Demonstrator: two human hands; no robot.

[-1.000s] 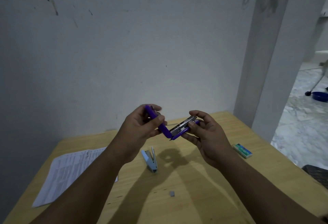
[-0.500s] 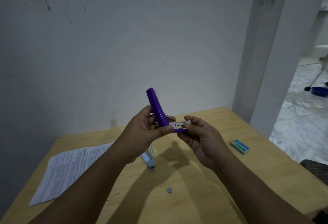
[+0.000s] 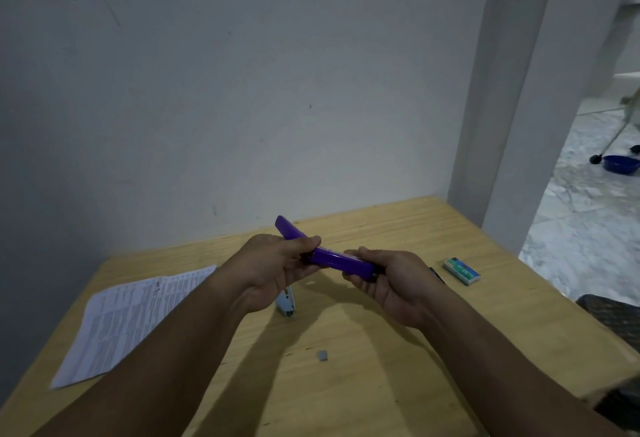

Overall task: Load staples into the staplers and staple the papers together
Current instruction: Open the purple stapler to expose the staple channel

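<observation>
A purple stapler [image 3: 332,256] is held above the wooden table [image 3: 381,367], its purple cover lying flat along its length. My left hand [image 3: 277,263] grips its far left end and my right hand [image 3: 388,280] cups its near right end. A small light-blue stapler [image 3: 286,303] lies on the table below my left hand, partly hidden by it. Printed papers [image 3: 128,318] lie at the left of the table. A green and white staple box [image 3: 461,270] rests at the right. A small grey block of staples [image 3: 322,355] lies near the middle.
A white wall stands right behind the table, and a pillar rises at its back right corner. The table's right edge drops to a marbled floor with a blue bowl [image 3: 620,163] on it. A dark object [image 3: 616,315] sits at the right edge.
The purple cover, raised upright half a second ago with the metal staple channel showing, has swung down flat over the stapler. Both hands have sunk lower toward the table.
</observation>
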